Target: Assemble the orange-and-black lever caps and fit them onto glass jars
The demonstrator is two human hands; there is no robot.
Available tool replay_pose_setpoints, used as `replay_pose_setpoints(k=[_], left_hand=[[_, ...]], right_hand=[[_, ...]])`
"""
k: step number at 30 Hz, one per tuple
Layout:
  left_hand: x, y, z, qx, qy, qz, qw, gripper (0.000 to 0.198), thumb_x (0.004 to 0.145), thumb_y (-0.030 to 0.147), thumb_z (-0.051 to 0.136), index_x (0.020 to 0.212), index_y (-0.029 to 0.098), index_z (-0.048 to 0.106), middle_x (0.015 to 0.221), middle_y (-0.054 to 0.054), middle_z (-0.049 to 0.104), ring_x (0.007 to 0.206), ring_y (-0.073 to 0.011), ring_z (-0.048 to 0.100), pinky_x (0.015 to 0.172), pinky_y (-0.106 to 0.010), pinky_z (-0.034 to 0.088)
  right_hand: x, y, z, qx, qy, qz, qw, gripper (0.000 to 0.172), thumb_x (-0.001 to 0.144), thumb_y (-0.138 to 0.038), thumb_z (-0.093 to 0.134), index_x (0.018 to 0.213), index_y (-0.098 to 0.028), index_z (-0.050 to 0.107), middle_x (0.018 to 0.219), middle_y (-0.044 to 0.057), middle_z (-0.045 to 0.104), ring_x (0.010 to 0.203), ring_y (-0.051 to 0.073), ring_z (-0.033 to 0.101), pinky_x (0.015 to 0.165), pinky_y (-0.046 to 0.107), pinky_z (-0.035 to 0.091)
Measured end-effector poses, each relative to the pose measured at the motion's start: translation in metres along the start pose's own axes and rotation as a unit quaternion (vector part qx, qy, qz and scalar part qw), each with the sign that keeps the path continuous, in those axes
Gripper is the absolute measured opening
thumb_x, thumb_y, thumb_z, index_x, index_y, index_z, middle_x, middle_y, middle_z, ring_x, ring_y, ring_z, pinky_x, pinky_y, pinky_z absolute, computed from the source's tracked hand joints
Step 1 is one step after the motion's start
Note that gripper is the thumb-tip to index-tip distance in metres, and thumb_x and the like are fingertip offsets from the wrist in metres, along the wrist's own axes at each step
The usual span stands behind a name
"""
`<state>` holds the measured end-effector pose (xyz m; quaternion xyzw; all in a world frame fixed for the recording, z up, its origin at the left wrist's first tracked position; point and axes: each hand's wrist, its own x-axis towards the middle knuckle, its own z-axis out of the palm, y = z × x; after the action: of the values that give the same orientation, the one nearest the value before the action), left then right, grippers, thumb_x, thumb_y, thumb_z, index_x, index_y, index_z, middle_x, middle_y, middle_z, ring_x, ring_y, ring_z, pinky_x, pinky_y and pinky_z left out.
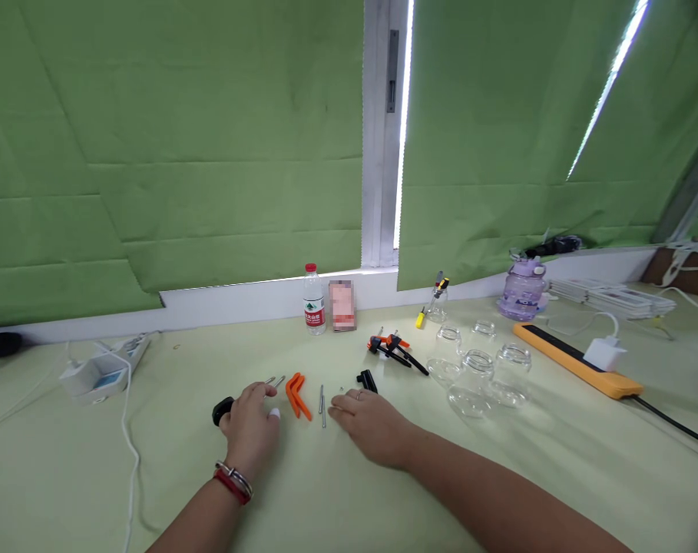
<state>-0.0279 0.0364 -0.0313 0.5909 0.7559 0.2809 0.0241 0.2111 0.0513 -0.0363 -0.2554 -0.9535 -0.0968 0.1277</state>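
Observation:
My left hand (252, 424) rests low over the table, its fingers bent down. A black rounded part (223, 412) sticks out on its left side. Thin metal rods (276, 381) show past its fingertips, and what lies under the palm is hidden. Between my hands lie two bent orange pieces (298, 396) and a pair of metal screws or pins (322, 407). My right hand (372, 425) lies on the table beside these pins, fingers stretched forward. Just beyond its knuckles is a black angled part (368, 381).
Black-and-orange tools (395, 350) lie ahead, left of several clear glass jars (475, 384). One back jar (438, 311) holds yellow-handled tools. A water bottle (314, 303), a purple jug (521, 288), an orange power strip (579, 359) and a white power strip (104, 372) stand around.

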Motion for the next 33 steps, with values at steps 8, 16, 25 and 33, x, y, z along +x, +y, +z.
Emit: replay_pose_setpoints(k=[8, 16, 25, 33], left_hand=[[0.0, 0.002, 0.001, 0.013, -0.035, 0.012, 0.999, 0.019, 0.068, 0.03, 0.052, 0.086, 0.023, 0.056, 0.112, -0.007, 0.06, 0.105, -0.0322, 0.05, 0.085, -0.047, 0.033], [-0.001, 0.005, -0.004, -0.059, -0.051, 0.093, 0.993, 0.029, 0.087, 0.033, 0.027, 0.076, 0.021, 0.051, 0.078, -0.005, 0.061, 0.077, -0.0227, 0.057, 0.069, -0.034, 0.041], [0.002, -0.003, 0.003, -0.085, -0.083, 0.034, 0.992, 0.033, 0.075, 0.027, 0.048, 0.106, 0.017, 0.051, 0.107, -0.011, 0.059, 0.092, -0.0248, 0.058, 0.079, -0.036, 0.044], [0.002, -0.006, 0.007, -0.085, -0.112, 0.07, 0.988, 0.041, 0.072, 0.027, 0.052, 0.112, 0.016, 0.052, 0.114, -0.012, 0.058, 0.103, -0.0261, 0.056, 0.087, -0.037, 0.042]], right_hand=[[0.001, -0.006, 0.001, 0.03, -0.026, -0.068, 0.997, 0.04, 0.085, -0.015, 0.043, 0.124, -0.016, 0.048, 0.124, 0.008, 0.056, 0.107, 0.023, 0.048, 0.087, 0.036, 0.037], [0.0, -0.008, -0.004, 0.038, -0.037, -0.056, 0.997, 0.046, 0.083, -0.014, 0.042, 0.129, -0.016, 0.045, 0.131, 0.008, 0.051, 0.109, 0.022, 0.047, 0.088, 0.035, 0.036], [0.0, -0.008, -0.006, 0.056, -0.052, -0.068, 0.995, 0.05, 0.081, -0.013, 0.043, 0.131, -0.018, 0.043, 0.135, 0.007, 0.047, 0.113, 0.022, 0.046, 0.089, 0.036, 0.035], [0.001, -0.008, -0.007, 0.054, -0.065, -0.055, 0.995, 0.047, 0.083, -0.014, 0.042, 0.129, -0.018, 0.044, 0.135, 0.008, 0.047, 0.113, 0.023, 0.046, 0.091, 0.036, 0.034]])
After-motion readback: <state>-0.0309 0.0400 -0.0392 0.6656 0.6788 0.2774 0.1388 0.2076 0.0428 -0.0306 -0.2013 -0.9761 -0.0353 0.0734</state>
